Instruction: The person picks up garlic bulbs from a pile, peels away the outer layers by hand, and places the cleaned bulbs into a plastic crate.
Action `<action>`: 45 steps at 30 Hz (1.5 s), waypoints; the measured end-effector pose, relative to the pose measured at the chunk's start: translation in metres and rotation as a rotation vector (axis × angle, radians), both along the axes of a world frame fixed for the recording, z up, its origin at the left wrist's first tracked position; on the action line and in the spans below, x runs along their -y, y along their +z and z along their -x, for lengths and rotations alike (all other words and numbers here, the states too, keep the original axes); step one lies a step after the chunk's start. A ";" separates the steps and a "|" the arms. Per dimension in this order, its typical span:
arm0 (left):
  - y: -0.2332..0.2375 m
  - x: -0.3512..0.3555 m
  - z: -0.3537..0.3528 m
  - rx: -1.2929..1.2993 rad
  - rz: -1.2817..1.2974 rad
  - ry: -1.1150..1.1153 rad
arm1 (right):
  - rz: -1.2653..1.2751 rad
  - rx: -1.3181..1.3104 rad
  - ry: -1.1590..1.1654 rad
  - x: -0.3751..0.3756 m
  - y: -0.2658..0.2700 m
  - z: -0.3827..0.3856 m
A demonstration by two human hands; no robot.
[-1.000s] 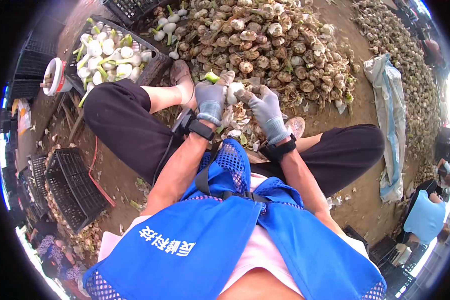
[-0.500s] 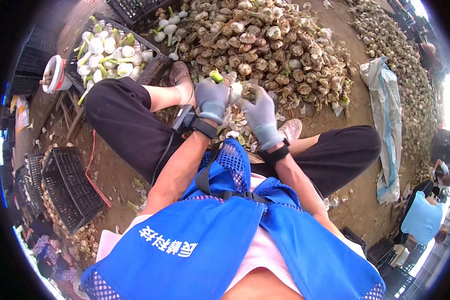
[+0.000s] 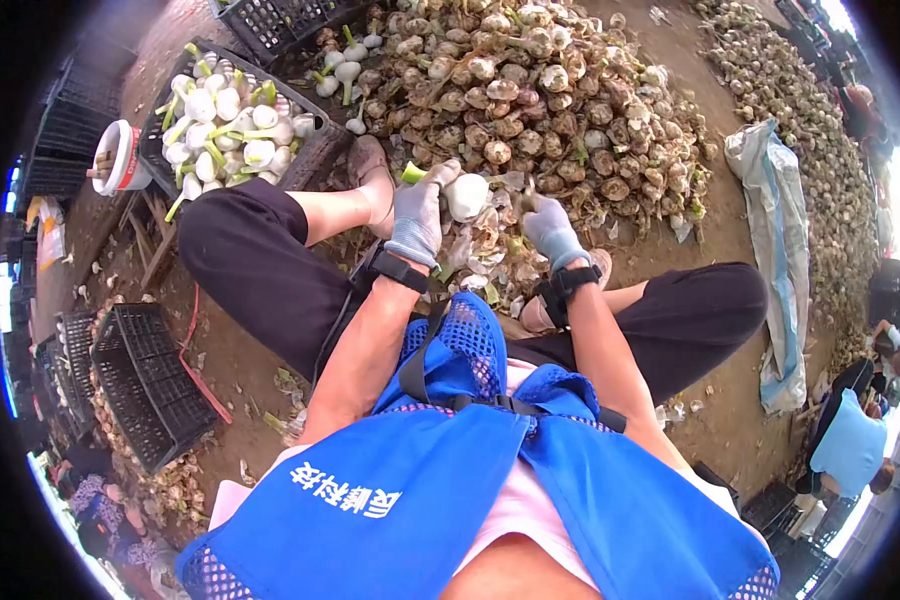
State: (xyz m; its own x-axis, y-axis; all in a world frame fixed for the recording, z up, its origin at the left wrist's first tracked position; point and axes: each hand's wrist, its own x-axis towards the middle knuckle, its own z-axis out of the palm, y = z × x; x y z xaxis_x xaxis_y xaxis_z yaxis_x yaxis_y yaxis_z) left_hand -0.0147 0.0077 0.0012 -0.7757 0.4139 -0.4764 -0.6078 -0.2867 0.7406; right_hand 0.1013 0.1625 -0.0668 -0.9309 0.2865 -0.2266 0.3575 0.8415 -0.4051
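My left hand point(image 3: 419, 212), in a grey glove, is closed on a garlic bulb point(image 3: 467, 198). The bulb is white and smooth, and its cut green stem sticks out on the left side of the hand. Apart from it, to the right, my right hand point(image 3: 551, 230) is gloved too, with its fingers curled together. A small dark tip shows at those fingers, too small to name. Loose garlic skins point(image 3: 482, 250) lie on the ground below and between both hands. Just beyond them rises a large pile of unpeeled garlic point(image 3: 530, 100).
A black crate point(image 3: 315, 150) full of white garlic stands at the left front, beside a white bucket point(image 3: 128, 150). Empty black crates point(image 3: 155, 380) lie at lower left. A plastic sack point(image 3: 775, 270) lies on the right. Other people point(image 3: 850, 440) are at the edges.
My right hand has moved away from the bulb, to the right. The bulb in my left hand now shows as bare white. The whole view has shifted slightly.
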 end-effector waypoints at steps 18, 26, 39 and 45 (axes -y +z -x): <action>-0.040 -0.004 0.005 0.334 -0.060 -0.069 | 1.323 -0.179 -0.655 0.047 0.075 0.017; -0.037 -0.006 0.005 0.279 0.029 -0.059 | 0.601 -0.157 -0.388 0.046 0.074 0.023; -0.041 0.014 0.033 0.769 -0.253 0.172 | 0.241 0.283 -0.098 0.023 -0.046 0.019; 0.042 0.045 0.112 -0.103 -0.089 0.532 | 0.319 0.201 -0.297 0.016 -0.041 0.031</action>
State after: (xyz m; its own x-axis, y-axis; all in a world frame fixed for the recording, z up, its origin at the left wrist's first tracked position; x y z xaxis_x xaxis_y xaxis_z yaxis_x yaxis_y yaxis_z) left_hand -0.1264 -0.0370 0.0437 -0.9298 -0.0133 -0.3678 -0.2871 -0.5991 0.7474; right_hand 0.0706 0.1468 -0.1081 -0.7480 0.4205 -0.5135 0.6615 0.5359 -0.5247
